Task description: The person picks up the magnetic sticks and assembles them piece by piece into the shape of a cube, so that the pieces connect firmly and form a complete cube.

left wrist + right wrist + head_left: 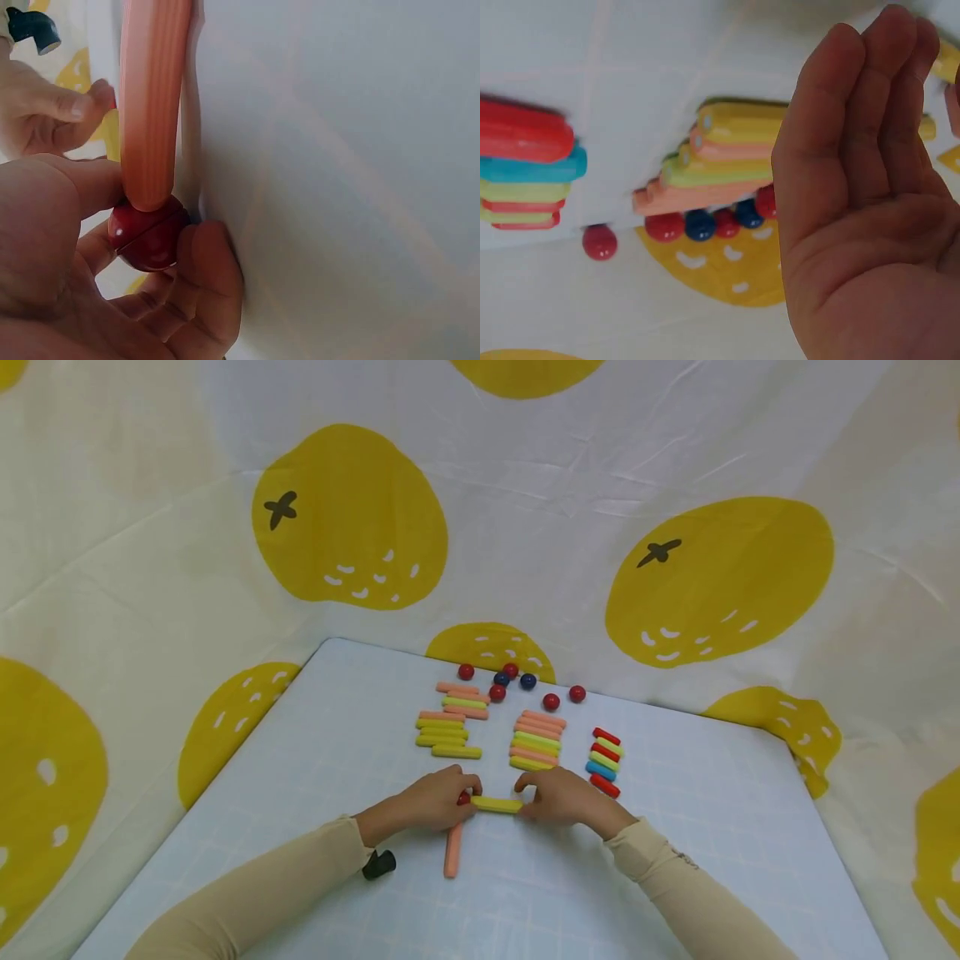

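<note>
In the head view my left hand (442, 799) grips a small red ball (463, 797). The left wrist view shows that ball (150, 234) between thumb and fingers, with the end of a ridged peach stick (154, 105) set against it. Toward me on the table runs the peach stick (452, 852). A yellow stick (497, 805) extends rightward from the left fingertips. At its right end is my right hand (562, 795), thumb by the stick and index finger arched just above. The right wrist view shows this hand's (877, 180) fingers nearly straight; its thumb is out of sight.
Beyond my hands lie rows of peach and yellow sticks (442, 735), a second stack (537, 739), and short red, blue and pale green sticks (603, 764). Several red and blue balls (528, 682) sit near the back edge, before a fruit-print cloth (525, 527).
</note>
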A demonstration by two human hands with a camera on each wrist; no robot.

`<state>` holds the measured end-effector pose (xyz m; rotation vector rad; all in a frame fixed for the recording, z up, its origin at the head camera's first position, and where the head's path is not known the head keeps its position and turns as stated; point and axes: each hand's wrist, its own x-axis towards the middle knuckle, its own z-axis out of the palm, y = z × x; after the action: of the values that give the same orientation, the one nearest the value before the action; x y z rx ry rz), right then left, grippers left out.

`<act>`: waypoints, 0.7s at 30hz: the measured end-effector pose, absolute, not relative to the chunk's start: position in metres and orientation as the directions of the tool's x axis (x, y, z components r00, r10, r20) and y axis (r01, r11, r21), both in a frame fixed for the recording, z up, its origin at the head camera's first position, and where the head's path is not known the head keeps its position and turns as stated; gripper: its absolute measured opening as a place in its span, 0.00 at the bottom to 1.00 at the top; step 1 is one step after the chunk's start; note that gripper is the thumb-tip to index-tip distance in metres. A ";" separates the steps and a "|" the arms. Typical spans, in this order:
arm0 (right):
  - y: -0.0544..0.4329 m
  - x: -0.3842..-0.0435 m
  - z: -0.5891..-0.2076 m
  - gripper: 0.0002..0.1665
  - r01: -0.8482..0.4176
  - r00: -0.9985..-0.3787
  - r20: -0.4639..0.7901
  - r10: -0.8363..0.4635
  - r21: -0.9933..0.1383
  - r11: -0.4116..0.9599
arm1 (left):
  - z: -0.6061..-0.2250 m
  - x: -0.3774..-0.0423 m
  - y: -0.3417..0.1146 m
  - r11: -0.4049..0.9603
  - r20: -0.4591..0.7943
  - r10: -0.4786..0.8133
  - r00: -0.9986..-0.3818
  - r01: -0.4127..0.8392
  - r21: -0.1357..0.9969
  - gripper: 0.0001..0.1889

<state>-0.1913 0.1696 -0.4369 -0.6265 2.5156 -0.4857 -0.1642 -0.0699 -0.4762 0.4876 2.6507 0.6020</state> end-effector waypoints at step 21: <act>0.209 -0.299 -0.421 0.37 0.085 -0.931 -0.313 -0.189 -0.689 0.720 | -0.481 -0.164 -0.075 0.831 -0.291 0.412 -0.863 0.225 0.509 0.11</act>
<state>-0.2994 0.2088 -0.4215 -0.0802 2.5633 -1.0527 -0.1642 -0.0746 -0.4815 0.4763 2.6188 0.6606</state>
